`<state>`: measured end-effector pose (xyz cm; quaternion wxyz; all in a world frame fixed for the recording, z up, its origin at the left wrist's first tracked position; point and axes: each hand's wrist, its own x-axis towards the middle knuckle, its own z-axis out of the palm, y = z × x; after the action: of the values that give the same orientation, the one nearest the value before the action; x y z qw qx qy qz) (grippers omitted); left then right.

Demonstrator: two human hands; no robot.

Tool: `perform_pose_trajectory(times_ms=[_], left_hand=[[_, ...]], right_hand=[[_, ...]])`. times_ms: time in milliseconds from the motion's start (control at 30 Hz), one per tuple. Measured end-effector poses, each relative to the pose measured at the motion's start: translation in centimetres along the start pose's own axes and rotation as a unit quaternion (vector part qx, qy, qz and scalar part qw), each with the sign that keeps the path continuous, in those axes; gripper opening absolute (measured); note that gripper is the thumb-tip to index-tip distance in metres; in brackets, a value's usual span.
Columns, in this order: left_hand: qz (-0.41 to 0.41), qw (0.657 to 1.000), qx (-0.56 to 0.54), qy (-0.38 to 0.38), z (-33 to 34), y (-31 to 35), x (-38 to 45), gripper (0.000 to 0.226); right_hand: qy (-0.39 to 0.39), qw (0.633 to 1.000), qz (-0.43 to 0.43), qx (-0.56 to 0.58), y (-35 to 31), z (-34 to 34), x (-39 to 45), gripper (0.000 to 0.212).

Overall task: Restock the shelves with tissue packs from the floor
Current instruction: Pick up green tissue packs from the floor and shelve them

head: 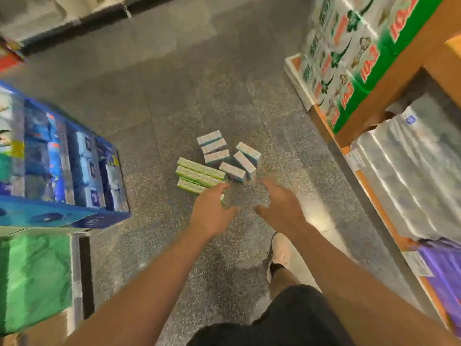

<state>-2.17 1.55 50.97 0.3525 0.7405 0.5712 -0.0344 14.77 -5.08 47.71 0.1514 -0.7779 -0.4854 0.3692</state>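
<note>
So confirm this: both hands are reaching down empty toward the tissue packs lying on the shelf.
Not quite. In the head view both hands, left and right, are reaching down empty, but the tissue packs lie on the floor, not on the shelf.

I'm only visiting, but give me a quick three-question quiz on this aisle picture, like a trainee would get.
1. True or false: the left hand already grips a pack.
2. Which packs lie nearest the left hand: A) green packs B) blue-white packs?
3. Where do the packs lie?

Key: 1 false; both it and the right hand are empty. 2 A. 3 on the speckled floor, between the shelves.
</note>
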Motion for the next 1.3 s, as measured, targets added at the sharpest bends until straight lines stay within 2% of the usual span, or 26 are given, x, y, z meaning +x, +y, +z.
perform_pose_trajectory(times_ms=[100, 200, 467, 567, 667, 733, 800, 900, 1000, 1133, 1233, 1300], left_hand=[[-0.007, 0.999, 0.031, -0.023, 1.5, -1.2, 9.1, 0.067], [-0.007, 0.998, 0.056, -0.036, 4.9, -4.4, 18.9, 0.067], [0.051, 0.982, 0.158, -0.090, 21.7, -19.3, 42.2, 0.073], [0.078, 0.973, 0.196, -0.090, 26.4, -25.5, 48.1, 0.075], [0.102, 0.970, 0.213, -0.051, 28.8, -30.6, 51.9, 0.065], [0.111, 0.970, 0.214, -0.037, 29.4, -33.4, 53.1, 0.059], [0.127, 0.970, 0.202, -0.039, 29.6, -35.3, 53.6, 0.057], [0.125, 0.977, 0.164, -0.054, 29.3, -35.9, 53.8, 0.058], [0.119, 0.983, 0.127, -0.059, 27.3, -34.2, 53.3, 0.067], [0.138, 0.987, 0.080, -0.029, 21.8, -29.0, 51.6, 0.078], [0.129, 0.992, 0.001, -0.012, 15.8, -24.6, 49.1, 0.081], [0.117, 0.990, -0.065, -0.039, 11.1, -22.2, 46.6, 0.078]], right_hand=[[-0.026, 1.000, 0.005, -0.002, 1.4, 1.1, 7.6, 0.067], [-0.028, 0.999, 0.037, 0.000, 4.5, 5.2, 15.4, 0.070], [-0.050, 0.994, 0.084, -0.047, 15.2, 26.0, 36.1, 0.065], [-0.021, 0.994, 0.074, -0.072, 17.9, 32.9, 42.8, 0.063], [0.034, 0.990, 0.036, -0.134, 19.5, 37.8, 48.4, 0.070], [0.037, 0.983, 0.025, -0.178, 20.2, 39.9, 50.9, 0.077], [0.037, 0.973, 0.041, -0.223, 20.5, 41.3, 52.2, 0.073], [0.061, 0.968, 0.060, -0.235, 20.2, 41.7, 52.1, 0.058], [0.059, 0.978, 0.093, -0.179, 18.2, 39.0, 50.0, 0.057], [0.114, 0.986, 0.086, -0.090, 14.2, 31.9, 45.7, 0.062], [0.099, 0.993, 0.068, -0.017, 9.8, 25.2, 43.2, 0.065], [0.089, 0.995, 0.031, 0.033, 5.7, 20.6, 41.4, 0.063]])
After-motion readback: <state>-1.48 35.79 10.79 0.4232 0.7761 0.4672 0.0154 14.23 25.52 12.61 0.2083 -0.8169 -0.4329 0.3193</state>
